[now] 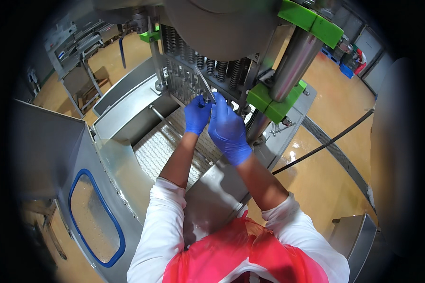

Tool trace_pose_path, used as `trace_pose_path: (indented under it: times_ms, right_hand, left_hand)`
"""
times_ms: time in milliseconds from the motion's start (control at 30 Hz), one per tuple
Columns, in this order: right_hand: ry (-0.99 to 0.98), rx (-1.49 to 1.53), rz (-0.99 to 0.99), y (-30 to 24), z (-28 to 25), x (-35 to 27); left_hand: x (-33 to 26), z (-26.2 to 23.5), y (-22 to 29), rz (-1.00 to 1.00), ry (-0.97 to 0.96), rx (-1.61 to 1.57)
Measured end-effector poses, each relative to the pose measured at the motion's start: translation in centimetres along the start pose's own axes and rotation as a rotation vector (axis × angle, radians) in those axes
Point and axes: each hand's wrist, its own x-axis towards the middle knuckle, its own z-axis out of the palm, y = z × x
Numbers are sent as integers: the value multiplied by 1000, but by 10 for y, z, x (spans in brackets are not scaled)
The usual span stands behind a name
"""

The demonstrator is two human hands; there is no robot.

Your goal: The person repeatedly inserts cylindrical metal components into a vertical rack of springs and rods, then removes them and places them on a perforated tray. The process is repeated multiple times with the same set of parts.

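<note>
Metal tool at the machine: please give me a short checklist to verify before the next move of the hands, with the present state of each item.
1. Both hands gloved: ok, blue gloves on left hand and right hand.
2. Right hand grips the metal tool: ok.
3. Tool seated on its part among the needle rows: cannot tell.
4. Left hand fingers away from the tool tip: cannot tell, they are close below it.
5. Perforated belt free of loose parts: ok where visible.
6. Black hose lies across the wet floor: not ok.

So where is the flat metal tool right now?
In the head view, upper centre: the flat metal tool angles up from the right hand, beside the left hand, against the machine's springs.
</note>
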Motion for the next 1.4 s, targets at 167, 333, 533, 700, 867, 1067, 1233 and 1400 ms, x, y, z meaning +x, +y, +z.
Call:
trace_pose_path:
  times_ms: [167, 333, 533, 700, 867, 1067, 1233, 1400]
  right_hand:
    - [-397, -101, 220, 34, 16, -27]
    - [-306, 86, 226, 8, -56, -77]
    - [-927, -106, 60, 47, -129, -181]
    - [-592, 39, 100, 33, -101, -139]
    - [-262, 27, 80, 3, -27, -39]
    - [-394, -13, 237, 32, 11, -56]
    - [-372, 101, 257, -1, -76, -104]
    - [-32, 113, -32, 2, -50, -62]
  left_hand:
    - [1, 5, -8, 25, -8, -16]
    - [4, 1, -14, 27, -44, -15]
    - [2, -5, -3, 8, -164, 9]
    - [6, 0, -27, 31, -95, 100]
    - [2, 1, -9, 28, -86, 32]
    - [4, 1, -13, 51, -83, -4]
    - [-3, 1, -22, 14, -77, 46]
    - [-3, 8, -28, -9, -23, -79]
